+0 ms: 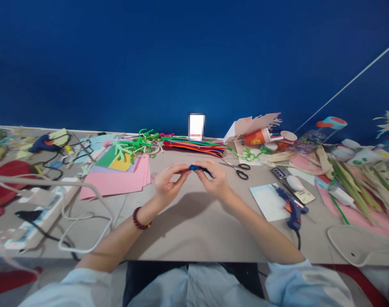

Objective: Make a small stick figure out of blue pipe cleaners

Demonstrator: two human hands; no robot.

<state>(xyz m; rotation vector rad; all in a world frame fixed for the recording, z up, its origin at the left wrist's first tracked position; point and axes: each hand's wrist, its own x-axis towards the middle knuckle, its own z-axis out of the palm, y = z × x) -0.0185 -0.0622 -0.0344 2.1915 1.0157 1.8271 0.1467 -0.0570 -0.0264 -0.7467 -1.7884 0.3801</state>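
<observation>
In front of me, above the table, both hands meet at a small dark blue piece (194,167). It looks like a coiled or bent pipe cleaner, though most of it is hidden by fingers. My left hand (167,182), with a beaded bracelet on the wrist, pinches its left end. The fingers of my right hand (215,179) are closed around the other side, with a bit of dark blue showing between thumb and palm. Beyond my hands lies a bundle of coloured pipe cleaners (194,147). Black-handled scissors (242,171) rest just past my right hand.
Pink paper sheets (117,181) and green pipe cleaner shapes (133,147) lie at the left, near a white power strip (42,219) with looping cables. To the right are a blue glue gun (292,207), a phone (279,172), paper cups (257,137) and dried husks (357,187).
</observation>
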